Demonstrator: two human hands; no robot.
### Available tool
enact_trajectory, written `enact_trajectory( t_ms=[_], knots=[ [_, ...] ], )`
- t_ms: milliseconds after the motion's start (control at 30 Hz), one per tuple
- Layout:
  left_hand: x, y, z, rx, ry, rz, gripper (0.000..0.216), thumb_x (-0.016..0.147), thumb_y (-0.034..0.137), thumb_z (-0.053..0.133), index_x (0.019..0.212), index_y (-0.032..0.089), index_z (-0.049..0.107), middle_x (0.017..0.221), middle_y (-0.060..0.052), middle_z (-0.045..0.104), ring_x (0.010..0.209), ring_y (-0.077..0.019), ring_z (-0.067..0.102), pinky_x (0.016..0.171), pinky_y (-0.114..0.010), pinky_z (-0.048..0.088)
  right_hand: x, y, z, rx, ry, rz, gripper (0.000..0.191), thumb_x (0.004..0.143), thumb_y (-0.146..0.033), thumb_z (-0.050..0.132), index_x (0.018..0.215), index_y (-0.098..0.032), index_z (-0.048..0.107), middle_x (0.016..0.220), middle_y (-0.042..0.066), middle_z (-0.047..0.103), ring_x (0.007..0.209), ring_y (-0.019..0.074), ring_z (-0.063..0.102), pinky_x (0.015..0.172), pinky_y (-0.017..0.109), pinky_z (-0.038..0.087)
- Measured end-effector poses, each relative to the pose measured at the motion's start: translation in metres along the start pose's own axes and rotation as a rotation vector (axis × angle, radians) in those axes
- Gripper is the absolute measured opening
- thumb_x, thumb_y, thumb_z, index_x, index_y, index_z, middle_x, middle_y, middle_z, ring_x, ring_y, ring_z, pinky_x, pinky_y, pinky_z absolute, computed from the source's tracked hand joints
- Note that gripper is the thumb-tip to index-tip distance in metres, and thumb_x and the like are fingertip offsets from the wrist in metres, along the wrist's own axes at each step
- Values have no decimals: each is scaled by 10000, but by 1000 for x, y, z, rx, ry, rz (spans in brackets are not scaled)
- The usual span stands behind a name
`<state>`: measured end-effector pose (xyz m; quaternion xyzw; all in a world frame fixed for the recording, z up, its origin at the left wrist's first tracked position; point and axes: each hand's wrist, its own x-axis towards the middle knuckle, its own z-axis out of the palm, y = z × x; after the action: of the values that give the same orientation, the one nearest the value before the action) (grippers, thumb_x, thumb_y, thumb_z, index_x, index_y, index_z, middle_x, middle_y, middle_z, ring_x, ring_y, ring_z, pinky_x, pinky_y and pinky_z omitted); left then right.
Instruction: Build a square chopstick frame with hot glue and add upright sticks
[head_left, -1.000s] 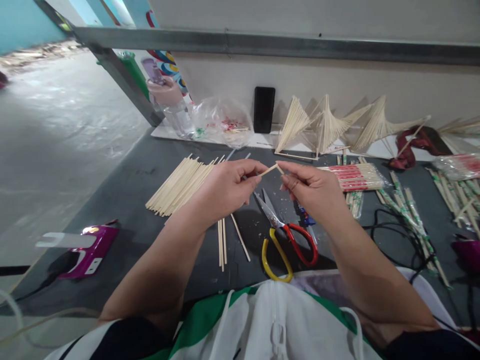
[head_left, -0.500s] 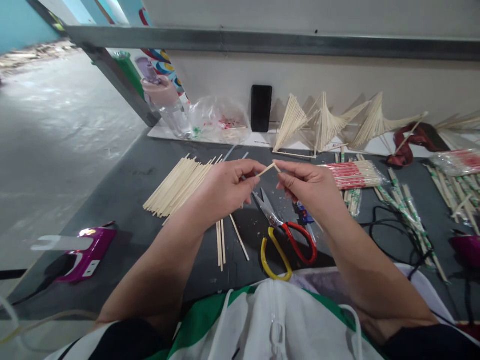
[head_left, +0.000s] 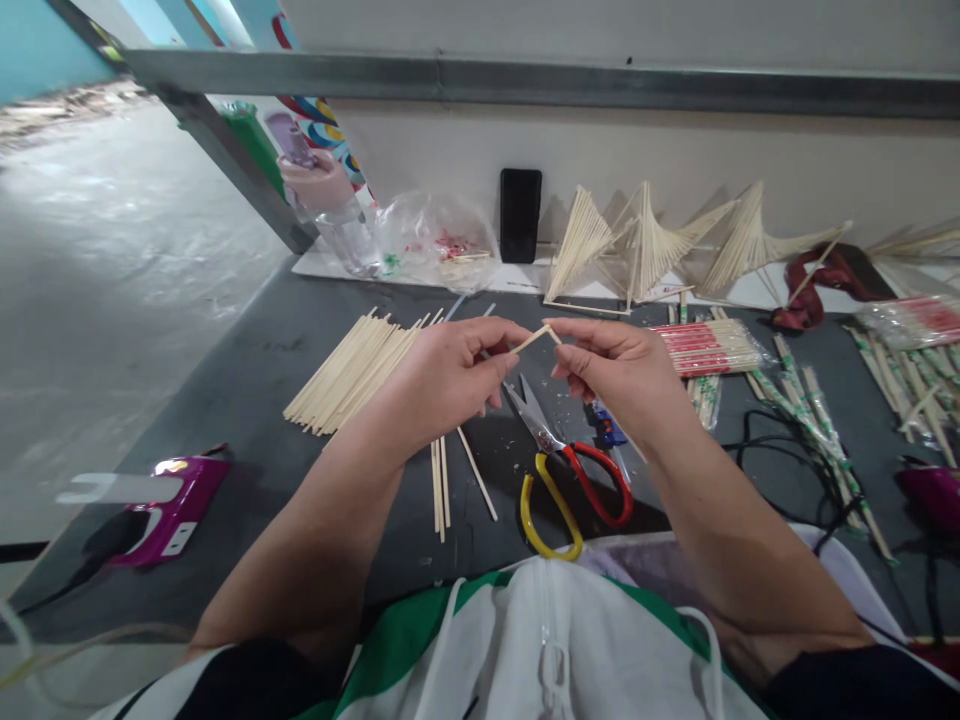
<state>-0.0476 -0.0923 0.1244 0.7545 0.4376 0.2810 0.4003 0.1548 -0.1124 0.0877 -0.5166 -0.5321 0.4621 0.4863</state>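
Between my two hands, two thin wooden sticks (head_left: 534, 340) meet end to end at an angle. My left hand (head_left: 469, 365) pinches the left stick between thumb and fingers. The right one is pinched by my right hand (head_left: 611, 360), its fingertips at the joined ends; most of that stick is hidden behind the hand. Below them lie scissors (head_left: 551, 440) with a yellow and a red handle, blades parted. A few loose sticks (head_left: 441, 485) rest left of the scissors, and a large pile of sticks (head_left: 356, 370) lies beyond my left forearm.
At the back stand fan-shaped stick structures (head_left: 649, 250), a black phone (head_left: 520, 215), a plastic bag (head_left: 435, 240) and a bottle (head_left: 322, 200). Wrapped chopsticks (head_left: 705, 348) and a black cable (head_left: 757, 450) lie right. A magenta power box (head_left: 169, 510) is at left.
Both hands keep the same pinch on the joined sticks, almost still. The whole view has shifted very slightly.
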Motion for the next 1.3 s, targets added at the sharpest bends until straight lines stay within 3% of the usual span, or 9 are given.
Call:
enact_trajectory(
  t_ms=[400,1300],
  knots=[
    [0,-2,0,-14,-15,0,297,923,268,602,1161,209,768,778,-1,704,558,-87,616,493,-178,500,2,0,-1,108,-23,17,417,777,-371,815,1153,-192,791,684,-6,707,493,87,545,445,219,386],
    [2,-6,1,34,-21,-1,299,930,250,581,1162,205,764,702,15,681,552,-93,644,474,-168,499,5,6,2,122,-7,23,392,793,-358,801,1147,-190,782,676,-6,696,485,81,541,427,201,355]
  ],
)
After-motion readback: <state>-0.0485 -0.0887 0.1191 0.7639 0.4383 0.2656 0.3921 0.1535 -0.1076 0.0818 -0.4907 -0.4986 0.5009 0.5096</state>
